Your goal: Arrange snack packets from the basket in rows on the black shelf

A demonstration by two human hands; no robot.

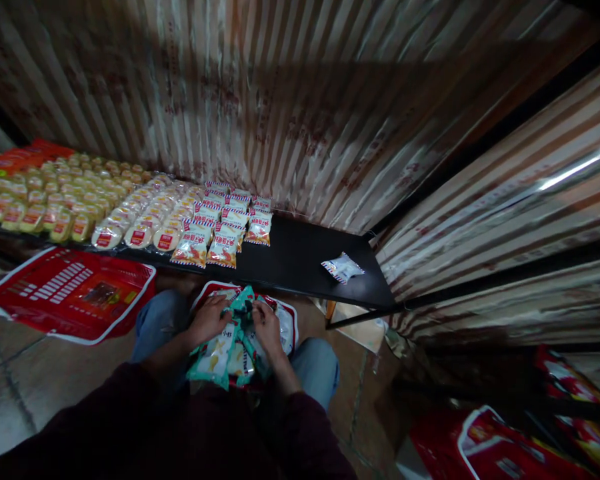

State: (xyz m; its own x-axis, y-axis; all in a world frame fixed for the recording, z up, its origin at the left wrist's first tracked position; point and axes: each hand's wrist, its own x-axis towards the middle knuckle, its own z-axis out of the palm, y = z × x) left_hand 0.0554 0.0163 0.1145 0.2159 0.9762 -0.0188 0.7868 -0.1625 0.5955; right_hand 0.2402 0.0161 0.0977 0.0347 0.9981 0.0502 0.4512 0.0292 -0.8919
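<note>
Between my knees stands a red basket with a white rim (296, 327), piled with snack bags. My left hand (213, 320) grips the left side of a green-and-white snack bag (215, 353) on top of the pile. With closed fingers, my right hand (267, 327) holds the green bags' upper right part, by a small dark patch I cannot make out. Other packets under the hands are partly hidden. On the black shelf (295, 260) ahead, small white-and-orange snack packets (223, 243) stand in rows. One white packet (343, 268) lies alone at the shelf's right end.
Left on the shelf are rows of round wrapped cakes (143, 230), yellow packaged cakes (60, 200) and orange packs (20, 157). A second red basket (80, 293) sits on the floor at left. Red bags (500, 447) lie at lower right. A striped plastic-covered wall (280, 100) rises behind.
</note>
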